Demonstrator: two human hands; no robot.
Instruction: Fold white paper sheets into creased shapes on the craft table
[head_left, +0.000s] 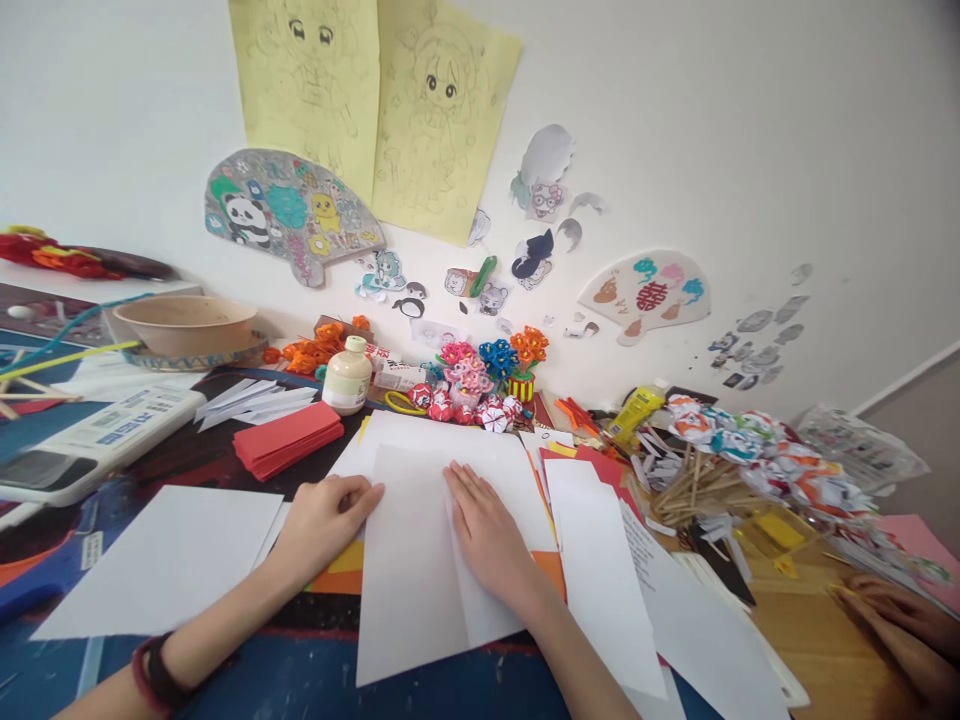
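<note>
A white sheet of paper [409,590] lies in front of me on a stack of white and orange paper, with a lengthwise fold line near its middle. My left hand [326,520] is at the sheet's upper left edge, thumb and curled fingers pinching that edge. My right hand [487,530] lies flat on the paper beside the fold line, fingers stretched out and pointing up and left. Another white sheet [172,560] lies left of my left forearm, and a narrow white sheet [600,570] is right of my right hand.
Red paper strips [287,440], a glue bottle [347,377] and paper flowers [499,362] stand behind the sheets. At left are a white device [97,440] and a bowl [187,322]. Another person's hands [892,610] rest at the right edge, below paper balls on sticks [697,480].
</note>
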